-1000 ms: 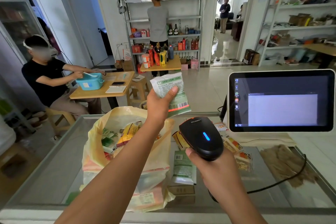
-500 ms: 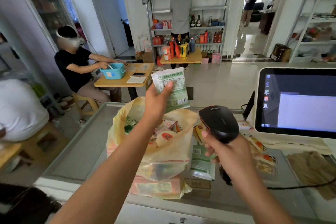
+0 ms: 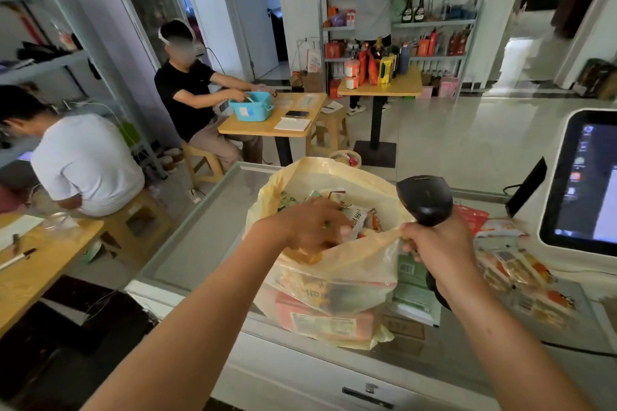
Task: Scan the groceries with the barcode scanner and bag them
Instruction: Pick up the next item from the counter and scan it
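A yellow translucent plastic bag (image 3: 334, 280) full of snack packets stands on the glass counter (image 3: 207, 237). My left hand (image 3: 307, 227) reaches down into the bag's open mouth. Its fingers are blurred among the packets, so what they hold is unclear. My right hand (image 3: 434, 247) grips the black barcode scanner (image 3: 424, 197) upright and also pinches the bag's near right rim. A green packet (image 3: 414, 290) lies on boxes right of the bag. Several orange and red snack packets (image 3: 514, 267) lie further right.
A point-of-sale screen (image 3: 581, 177) stands at the right edge, with the scanner's cable (image 3: 567, 347) trailing over the counter. Beyond the counter are small wooden tables, stools, two seated people and a person at the shelves.
My left hand has dropped from holding the green-and-white packet up in the air into the bag's mouth. My right hand moved the scanner to the bag's rim. The camera turned left and down.
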Demonstrator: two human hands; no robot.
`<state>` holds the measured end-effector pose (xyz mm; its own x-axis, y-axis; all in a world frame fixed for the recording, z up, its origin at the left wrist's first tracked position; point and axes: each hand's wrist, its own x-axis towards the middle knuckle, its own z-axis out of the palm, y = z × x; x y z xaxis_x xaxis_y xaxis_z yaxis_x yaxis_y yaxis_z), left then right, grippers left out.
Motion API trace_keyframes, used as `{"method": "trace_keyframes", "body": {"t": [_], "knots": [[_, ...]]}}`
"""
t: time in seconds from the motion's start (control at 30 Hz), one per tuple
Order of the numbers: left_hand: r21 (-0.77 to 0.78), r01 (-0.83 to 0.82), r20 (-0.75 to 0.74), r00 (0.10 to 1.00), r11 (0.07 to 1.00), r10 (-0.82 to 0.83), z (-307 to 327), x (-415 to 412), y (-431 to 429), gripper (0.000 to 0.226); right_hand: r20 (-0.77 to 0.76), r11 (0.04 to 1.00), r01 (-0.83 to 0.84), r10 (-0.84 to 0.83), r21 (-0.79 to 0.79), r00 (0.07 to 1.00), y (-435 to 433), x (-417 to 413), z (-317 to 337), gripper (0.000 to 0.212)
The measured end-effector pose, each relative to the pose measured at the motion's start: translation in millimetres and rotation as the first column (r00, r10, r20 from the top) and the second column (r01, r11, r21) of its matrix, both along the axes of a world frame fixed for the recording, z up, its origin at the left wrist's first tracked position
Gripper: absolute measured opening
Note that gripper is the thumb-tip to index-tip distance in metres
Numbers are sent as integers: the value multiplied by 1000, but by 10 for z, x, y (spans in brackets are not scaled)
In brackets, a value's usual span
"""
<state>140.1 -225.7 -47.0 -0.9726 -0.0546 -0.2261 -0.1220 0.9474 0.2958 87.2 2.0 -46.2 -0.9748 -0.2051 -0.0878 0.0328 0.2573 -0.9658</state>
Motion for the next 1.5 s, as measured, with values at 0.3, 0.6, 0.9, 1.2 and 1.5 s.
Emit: {"method": "trace_keyframes", "body": {"t": [0.3,0.6,0.9,1.2,1.5], "knots": [[-176,12,-37,999,984,-19,-105,66,87,40,-25,996,47,-49,-70,999,118,-35,77,11],[388,128,-274,961,913,-18,146,-13,292,17,-56,995,-25,20,-96,998,266,19,72,15],[375,398,-598,794,837,-110,537,-290,1167,23,-95,961,-15,-12,-276,995,726,24,475,15],[352,-19,-115,991,936,64,-521,-759,2103,47,202,933,222,-169,-281,965,1419,67,-60,16],[22,-450,276,861,893,428,-1519,-804,2222,113,417,950,208,-96,-232,904,1704,-63,-575,17]]}}
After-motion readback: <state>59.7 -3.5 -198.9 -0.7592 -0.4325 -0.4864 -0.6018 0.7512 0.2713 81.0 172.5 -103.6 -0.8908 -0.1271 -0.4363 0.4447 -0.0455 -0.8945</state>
